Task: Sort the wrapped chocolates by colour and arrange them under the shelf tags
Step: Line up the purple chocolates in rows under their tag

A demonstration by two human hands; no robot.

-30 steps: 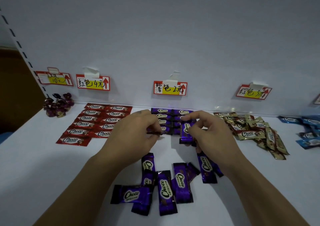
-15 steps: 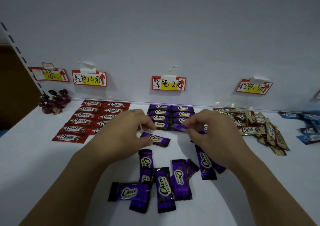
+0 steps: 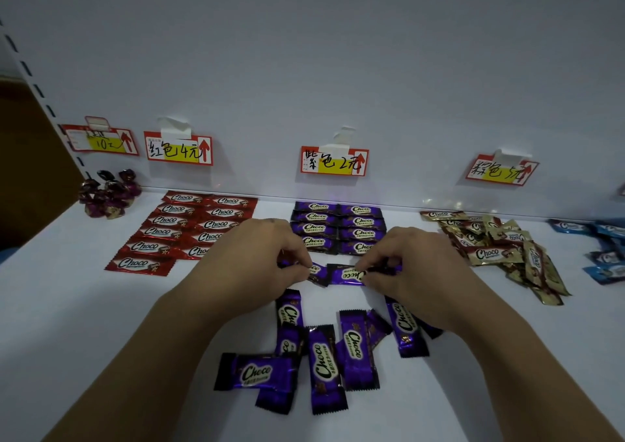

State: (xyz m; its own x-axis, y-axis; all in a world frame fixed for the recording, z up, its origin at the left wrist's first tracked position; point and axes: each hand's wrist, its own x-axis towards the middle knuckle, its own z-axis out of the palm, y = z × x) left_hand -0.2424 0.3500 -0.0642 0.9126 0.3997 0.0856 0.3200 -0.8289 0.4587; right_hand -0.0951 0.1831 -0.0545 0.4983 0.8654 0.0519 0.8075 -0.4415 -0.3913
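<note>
Purple Choco bars stand in two neat columns [image 3: 338,228] under the purple tag [image 3: 334,161]. Just in front of them my left hand [image 3: 252,265] pinches one purple bar [image 3: 318,272] and my right hand [image 3: 412,269] pinches another purple bar [image 3: 348,275], end to end on the shelf. A loose heap of several purple bars [image 3: 324,353] lies nearer to me, between my forearms. Red bars [image 3: 189,235] are laid in rows under the red tag [image 3: 178,149].
A jumbled pile of gold-brown bars [image 3: 500,249] lies under the brown tag [image 3: 500,170]. Blue bars [image 3: 605,252] sit at the far right edge. Dark twisted-wrap sweets [image 3: 108,193] cluster at the far left under a 10 tag [image 3: 101,139]. The white back wall [image 3: 338,69] rises behind.
Both hands have come down from the purple columns towards me. Each now sets a purple bar flat on the shelf in a new row in front of the columns.
</note>
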